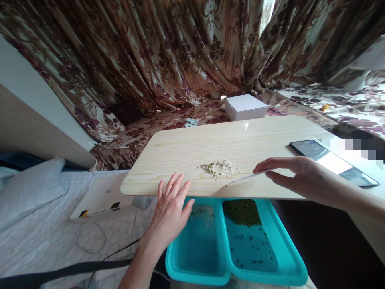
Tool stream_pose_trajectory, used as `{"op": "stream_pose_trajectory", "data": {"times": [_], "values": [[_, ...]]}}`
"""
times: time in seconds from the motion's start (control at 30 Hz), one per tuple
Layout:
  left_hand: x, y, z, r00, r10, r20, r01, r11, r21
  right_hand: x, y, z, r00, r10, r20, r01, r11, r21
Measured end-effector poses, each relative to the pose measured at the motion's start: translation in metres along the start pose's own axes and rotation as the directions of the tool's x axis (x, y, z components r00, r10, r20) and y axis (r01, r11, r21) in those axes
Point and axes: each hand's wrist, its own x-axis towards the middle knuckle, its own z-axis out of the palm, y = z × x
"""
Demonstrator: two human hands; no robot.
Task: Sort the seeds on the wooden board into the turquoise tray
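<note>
A small mixed pile of pale rice-like grains and green mung-like beans [219, 169] lies on the light wooden table [180, 148]. Between the thumb and fingers of my right hand [290, 172] is a thin white card [245, 177], seen nearly edge-on. Its far end is low over the tabletop, just in front of the pile, near a single dark bean. My left hand [171, 200] lies with fingers spread at the table's front edge, holding nothing. Below that edge, one turquoise bin [198, 277] contains scattered pale grains, and another turquoise bin [296, 267] contains many green beans.
A tablet [333, 160] lies on the table's right side. Beyond the table stands a white box [246, 105] on patterned cloth, with a bluish crumpled cloth [191, 122] nearby. A white case [102, 196] and pillow [39, 188] are on the bed at left. Curtains [180, 48] hang behind.
</note>
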Motion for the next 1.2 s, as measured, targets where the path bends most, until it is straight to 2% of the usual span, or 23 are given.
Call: {"op": "stream_pose_trajectory", "data": {"times": [0.3,0.4,0.53,0.6,0.8,1.2], "values": [[0.0,0.0,0.001,1.0,-0.005,0.008,0.005,1.0,-0.005,-0.018,-0.004,-0.018,0.999,0.018,0.043,-0.017,0.999,-0.03],[0.001,0.002,0.0,1.0,-0.01,0.021,0.01,1.0,-0.013,-0.02,-0.004,-0.02,1.0,0.03,0.007,-0.029,0.998,-0.053],[0.002,0.004,0.0,1.0,-0.002,0.028,0.003,1.0,-0.026,-0.012,-0.005,-0.008,0.987,0.013,-0.163,-0.033,0.992,-0.12],[0.001,0.003,0.0,1.0,-0.001,0.028,0.002,1.0,-0.027,-0.004,-0.006,0.001,0.979,-0.023,-0.201,-0.005,0.991,-0.135],[0.0,0.0,-0.001,0.999,-0.006,0.035,0.007,1.0,-0.014,0.011,-0.011,0.015,0.979,-0.03,-0.203,-0.002,0.988,-0.153],[-0.001,0.0,0.0,1.0,-0.017,0.01,0.017,0.999,-0.027,0.017,-0.015,0.019,0.989,-0.017,-0.149,-0.006,0.988,-0.155]]}}
